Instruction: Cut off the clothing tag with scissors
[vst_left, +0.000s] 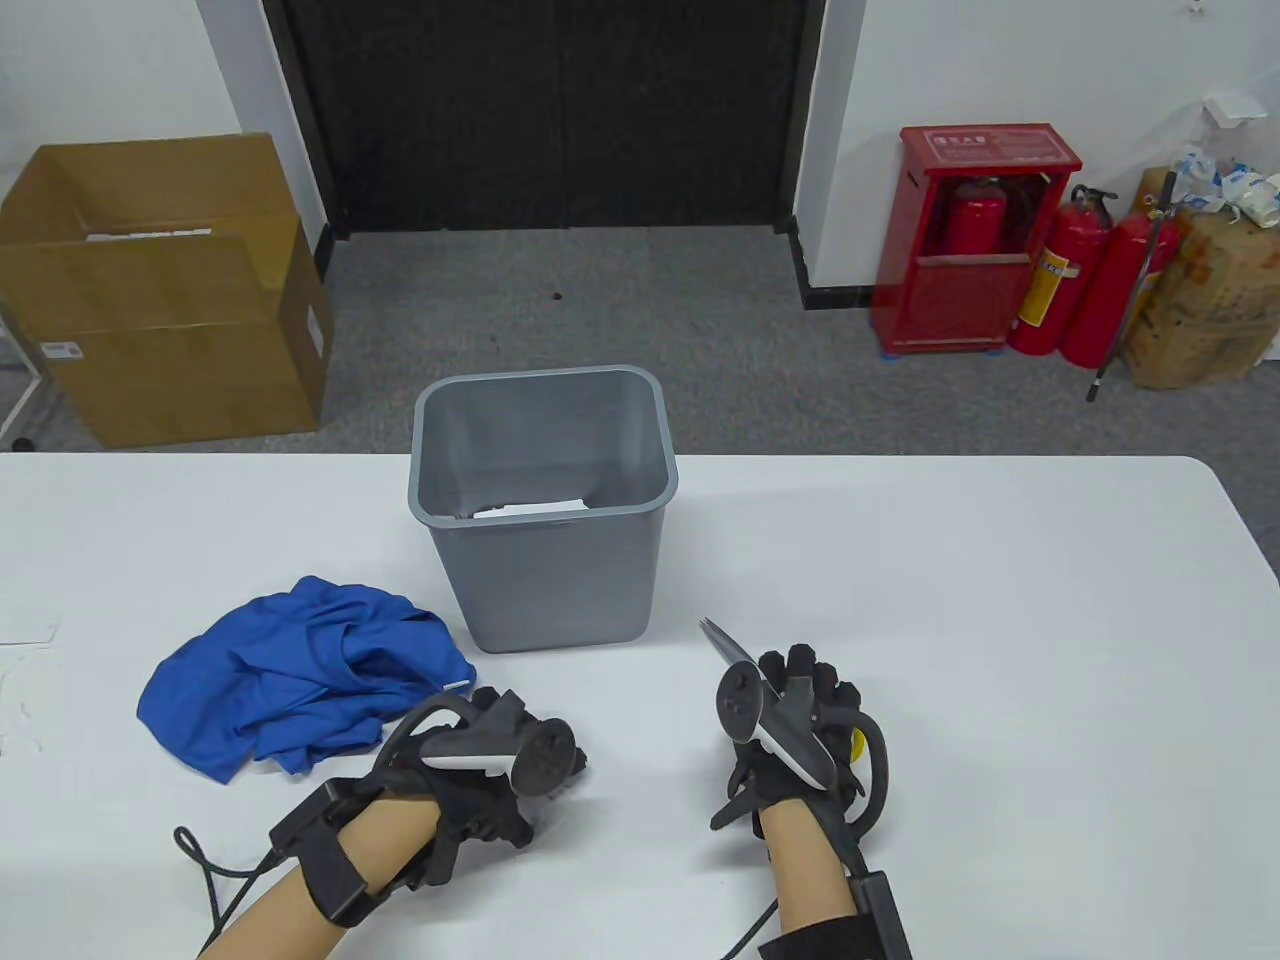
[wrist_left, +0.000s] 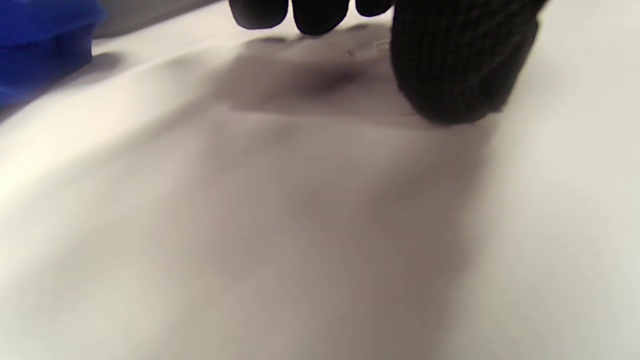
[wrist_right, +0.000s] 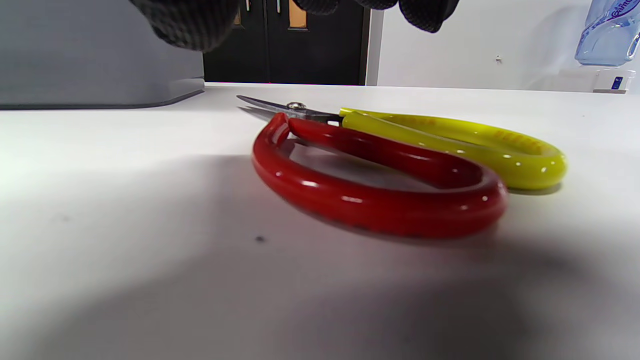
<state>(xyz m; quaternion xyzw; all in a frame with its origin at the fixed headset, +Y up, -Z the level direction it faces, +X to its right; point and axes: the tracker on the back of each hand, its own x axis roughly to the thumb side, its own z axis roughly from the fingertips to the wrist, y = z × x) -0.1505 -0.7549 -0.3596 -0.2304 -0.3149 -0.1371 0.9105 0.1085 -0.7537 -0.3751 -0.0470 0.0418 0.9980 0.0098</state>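
Observation:
A crumpled blue garment (vst_left: 300, 675) lies on the white table (vst_left: 1000, 620) at the left; a small white piece (vst_left: 456, 686) shows at its right edge. Its blue cloth also shows in the left wrist view (wrist_left: 40, 50). Scissors (wrist_right: 380, 170) with one red and one yellow handle lie flat on the table, blades nearly closed. Their tips (vst_left: 718, 636) stick out beyond my right hand (vst_left: 800, 668), which hovers over the handles without touching them. My left hand (vst_left: 520, 720) is empty, just right of the garment, its fingertips (wrist_left: 310, 15) low over the table.
A grey plastic bin (vst_left: 545, 510) stands on the table behind both hands, with white paper (vst_left: 530, 510) inside. Beyond the table's far edge are a cardboard box (vst_left: 160, 290) and red fire extinguishers (vst_left: 1060, 270) on the floor.

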